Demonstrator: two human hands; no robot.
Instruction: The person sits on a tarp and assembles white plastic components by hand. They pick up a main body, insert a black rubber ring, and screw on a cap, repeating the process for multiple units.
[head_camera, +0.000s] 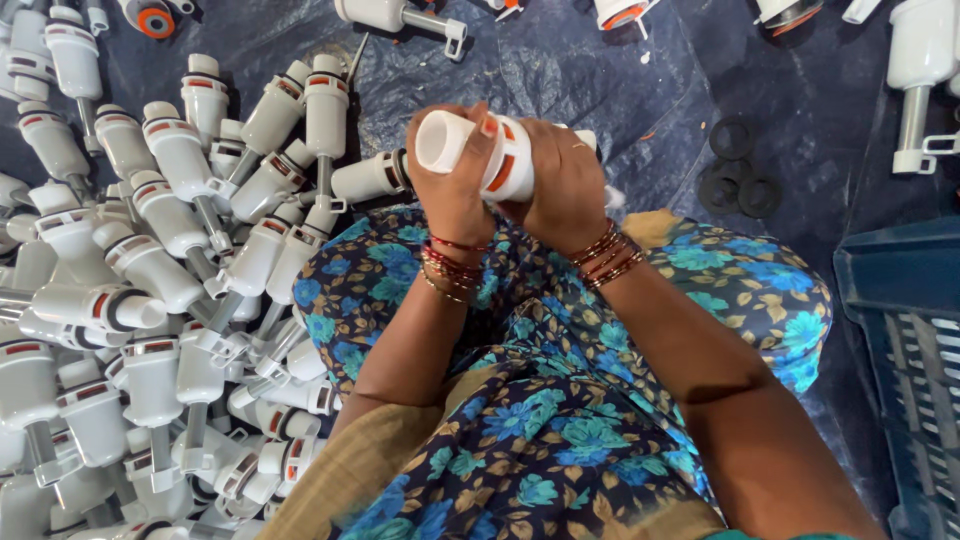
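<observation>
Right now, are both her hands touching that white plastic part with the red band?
Touching. The head view shows the left hand and the right hand both wrapped around the white plastic part, fingers pressed against it.

dark blue tarp (600, 70) is covering the floor, creasing & catching soft glare near top centre. a blue plastic crate (905, 340) is sitting at the right edge, slatted wall showing. black rubber rings (740, 180) are lying on the tarp near it. even light is falling from above, w/ no hard shadows. walls, windows aren't showing in view.
</observation>
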